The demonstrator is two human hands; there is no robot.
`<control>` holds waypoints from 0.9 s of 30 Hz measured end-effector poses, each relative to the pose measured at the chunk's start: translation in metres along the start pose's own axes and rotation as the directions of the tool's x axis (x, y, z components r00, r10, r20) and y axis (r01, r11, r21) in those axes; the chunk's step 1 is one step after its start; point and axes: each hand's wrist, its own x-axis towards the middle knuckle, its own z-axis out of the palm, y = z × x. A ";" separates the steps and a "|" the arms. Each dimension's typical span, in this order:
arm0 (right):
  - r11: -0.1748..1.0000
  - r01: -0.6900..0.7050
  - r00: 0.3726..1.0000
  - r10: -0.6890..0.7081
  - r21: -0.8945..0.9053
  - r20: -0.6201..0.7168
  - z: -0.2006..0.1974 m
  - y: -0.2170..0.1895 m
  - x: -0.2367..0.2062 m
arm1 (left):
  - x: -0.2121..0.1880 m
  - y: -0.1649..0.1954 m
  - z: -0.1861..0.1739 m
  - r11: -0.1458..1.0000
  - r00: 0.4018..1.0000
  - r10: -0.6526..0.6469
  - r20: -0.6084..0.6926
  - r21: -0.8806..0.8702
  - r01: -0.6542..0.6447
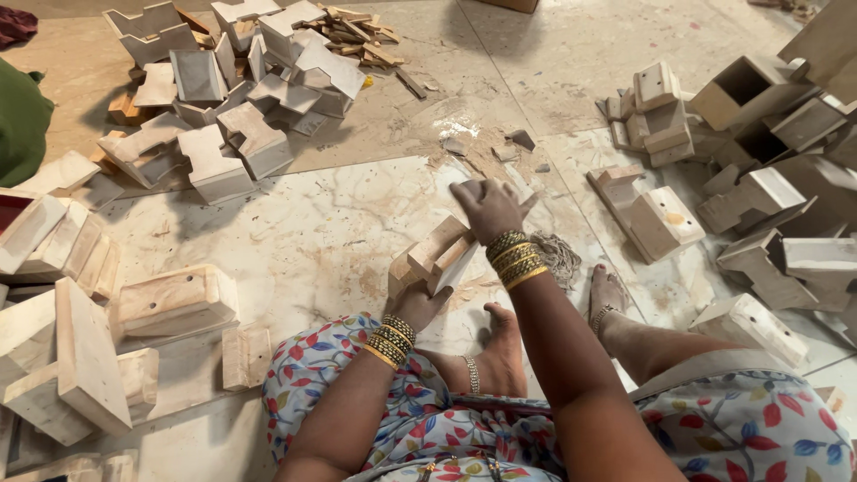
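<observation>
Wooden piece (437, 254) between both hands

Bare floor (295, 232) ahead-left of the block (437, 254) gives free way — wood piles at far left (223, 98), near left (80, 339) & right (768, 178) close it in.

Head-worn view, looking steeply down, close over lap and marble floor (295, 223)

Pale wooden block (439, 254), gold bangles (515, 260), floral dress (759, 428)
</observation>
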 end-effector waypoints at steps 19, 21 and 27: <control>0.999 0.034 0.999 -0.035 -0.036 -0.015 0.000 -0.013 -0.004 | 0.013 -0.020 0.014 0.996 0.995 0.091 -0.047 0.009 -0.091; 0.996 0.041 0.997 -0.047 -0.078 -0.069 0.001 -0.010 0.000 | 0.014 -0.017 0.013 0.997 0.999 0.038 -0.007 0.071 -0.037; 0.888 0.416 0.909 -0.401 -0.195 0.114 0.028 -0.036 -0.055 | 0.020 -0.016 0.009 0.863 0.853 0.503 -0.136 0.038 -0.503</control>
